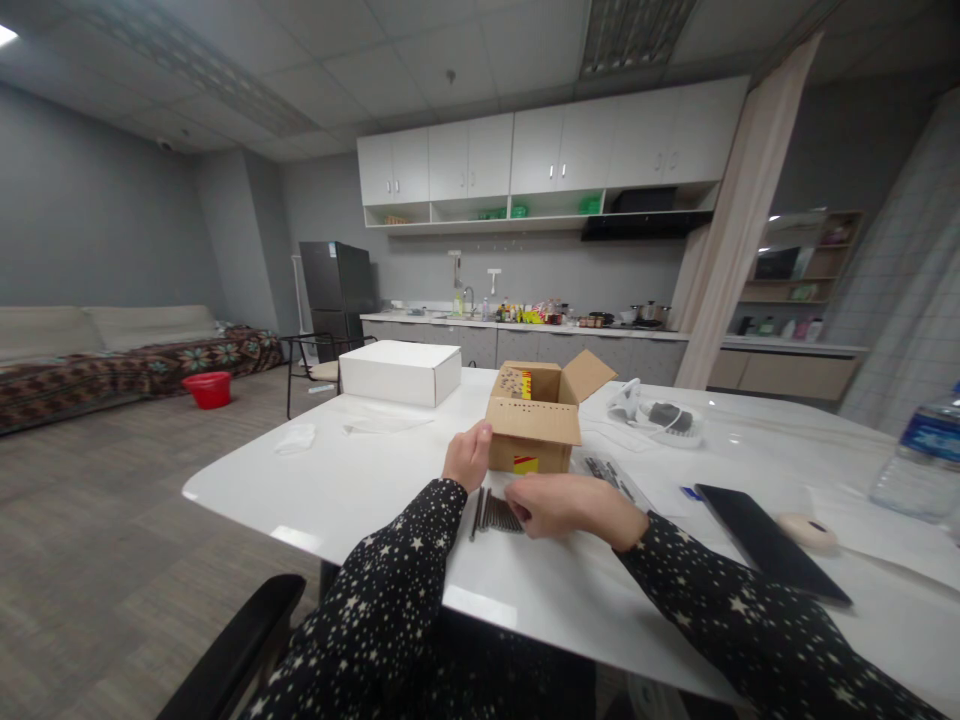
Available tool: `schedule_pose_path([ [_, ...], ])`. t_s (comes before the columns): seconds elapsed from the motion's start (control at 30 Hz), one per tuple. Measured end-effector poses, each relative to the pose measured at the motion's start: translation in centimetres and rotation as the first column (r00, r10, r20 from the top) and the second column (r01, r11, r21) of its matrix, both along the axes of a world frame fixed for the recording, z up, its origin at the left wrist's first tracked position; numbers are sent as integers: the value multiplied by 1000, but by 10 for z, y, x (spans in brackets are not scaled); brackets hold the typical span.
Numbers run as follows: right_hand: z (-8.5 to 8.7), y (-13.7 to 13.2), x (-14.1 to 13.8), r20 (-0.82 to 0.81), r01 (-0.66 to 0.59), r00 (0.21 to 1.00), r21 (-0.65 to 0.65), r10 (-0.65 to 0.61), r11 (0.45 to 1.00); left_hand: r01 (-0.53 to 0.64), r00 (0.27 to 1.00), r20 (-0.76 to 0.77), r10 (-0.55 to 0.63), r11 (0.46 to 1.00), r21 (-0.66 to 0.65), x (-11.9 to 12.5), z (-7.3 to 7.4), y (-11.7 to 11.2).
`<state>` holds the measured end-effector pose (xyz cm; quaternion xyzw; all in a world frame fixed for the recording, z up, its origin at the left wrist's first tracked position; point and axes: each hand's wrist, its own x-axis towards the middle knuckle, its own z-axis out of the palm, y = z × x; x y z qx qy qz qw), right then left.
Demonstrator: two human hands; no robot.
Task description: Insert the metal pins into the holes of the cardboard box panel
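Note:
An open cardboard box (534, 424) with raised flaps and red-yellow stickers stands on the white table (360, 505). My left hand (469, 455) is closed against its front left corner, thumb up; whatever its fingers hold is hidden. Just in front of the box, several thin dark metal pieces, like long nails or screws (498, 514), lie side by side in a row. Over the right end of that row, my right hand (559, 503) has its fingers curled together. Its fingertips hide what they pinch, if anything.
A white box (401, 372) sits behind on the left. To the right lie a clear packet (611, 480), a white tray with a dark item (671, 420), a black tablet (769, 540), a beige mouse (806, 531) and a water bottle (919, 460). A chair armrest (240, 640) is at lower left.

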<state>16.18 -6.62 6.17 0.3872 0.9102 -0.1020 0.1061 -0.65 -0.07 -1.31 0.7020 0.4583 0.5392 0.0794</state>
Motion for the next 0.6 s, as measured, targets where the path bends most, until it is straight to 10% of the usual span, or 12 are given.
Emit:
schedule_pose_path([
  [0.6,-4,4,1,10,3,1000,-5,-3,1000,-5,1000,2,5,1000,20,0,1,0],
])
